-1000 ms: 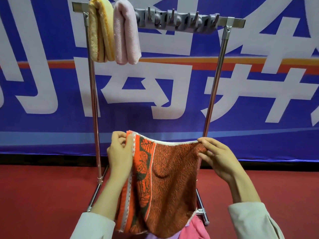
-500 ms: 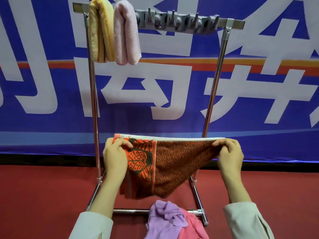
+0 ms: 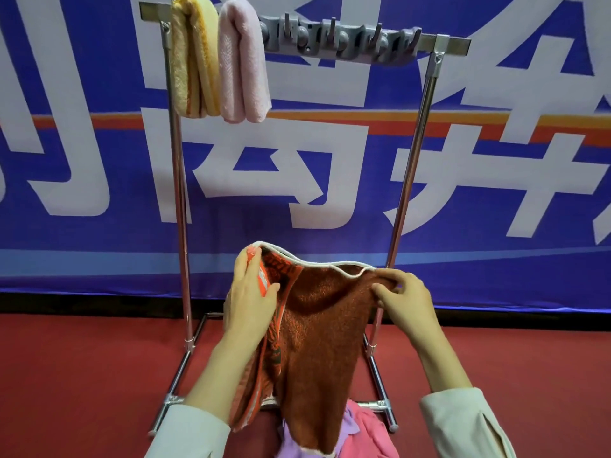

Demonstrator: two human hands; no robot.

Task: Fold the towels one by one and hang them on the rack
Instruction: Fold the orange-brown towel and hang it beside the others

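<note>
Orange towel [image 3: 317,325] pinched by left hand [image 3: 249,302], right hand [image 3: 408,300] fingers; banner [image 3: 496,259] characters cropped

Blue banner [image 3: 132,233], white characters, orange stripe; red floor [image 3: 82,375].

Held towel [image 3: 317,342] rust-brown, orange leaf-patterned border, white edge; hung towels yellow [image 3: 193,61], pale pink [image 3: 243,64].
</note>
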